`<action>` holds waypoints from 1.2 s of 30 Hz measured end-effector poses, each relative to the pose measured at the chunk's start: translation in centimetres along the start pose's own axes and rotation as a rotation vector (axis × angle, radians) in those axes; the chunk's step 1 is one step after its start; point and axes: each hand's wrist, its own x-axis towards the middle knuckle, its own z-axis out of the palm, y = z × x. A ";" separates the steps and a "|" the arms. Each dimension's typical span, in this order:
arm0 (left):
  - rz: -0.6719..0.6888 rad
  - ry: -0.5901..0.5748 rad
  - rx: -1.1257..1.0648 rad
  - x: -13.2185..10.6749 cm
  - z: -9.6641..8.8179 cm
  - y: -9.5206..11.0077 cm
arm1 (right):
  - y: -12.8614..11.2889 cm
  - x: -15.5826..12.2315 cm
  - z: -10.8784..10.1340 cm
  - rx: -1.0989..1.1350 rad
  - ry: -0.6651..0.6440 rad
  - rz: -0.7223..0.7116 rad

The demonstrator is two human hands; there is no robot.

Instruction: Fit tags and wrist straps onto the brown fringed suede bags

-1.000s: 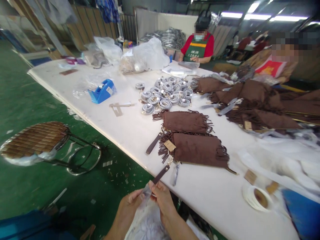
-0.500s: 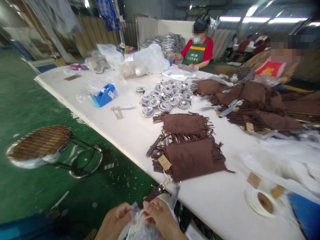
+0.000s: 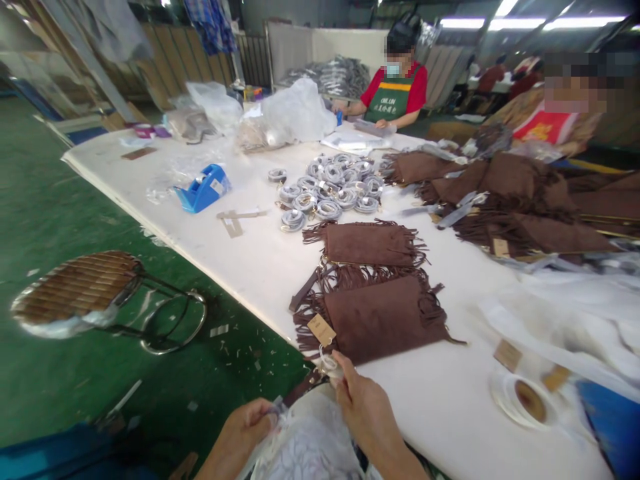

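Observation:
A brown fringed suede pouch [image 3: 385,317] lies at the table's near edge. On its left corner rests a tan hang tag [image 3: 321,330] with a white string [image 3: 327,362]. My right hand [image 3: 367,407] is closed at that string, close to the pouch's metal fittings; the fingertips partly hide what they grip. Lower left, my left hand [image 3: 245,433] pinches a bit of thin clear plastic by the end of the dark brown wrist strap [image 3: 299,388], which hangs over the edge. Whitish plastic [image 3: 305,433] shows between my hands. Behind lies a second fringed pouch [image 3: 373,243].
Coiled grey straps [image 3: 330,187] are piled mid-table, with a blue tape dispenser [image 3: 203,189] to their left. More brown pouches [image 3: 525,193] are heaped right. A tape roll [image 3: 523,400] lies near right. A stool [image 3: 75,287] stands left. Two co-workers sit across the table.
My right hand has moved from beside my left hand up and right to the tag string. My left hand stays low with the plastic. The tag has shifted slightly left.

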 end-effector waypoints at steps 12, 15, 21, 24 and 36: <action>-0.011 -0.139 -0.317 2.6 5.7 4.7 | 0.3 0.6 -0.2 -0.146 0.015 -0.039; 0.022 -0.148 -0.353 3.0 6.6 6.1 | -0.1 0.8 -0.6 -0.269 0.013 -0.105; 0.036 -0.116 -0.313 3.8 8.0 7.1 | -0.1 1.6 -1.3 -0.282 0.045 -0.201; 0.028 -0.101 -0.298 3.7 8.1 7.3 | 0.5 1.9 -1.1 -0.199 0.080 -0.182; -0.044 -0.039 -0.216 2.6 7.8 10.3 | 2.1 3.2 -1.7 0.679 -0.055 0.010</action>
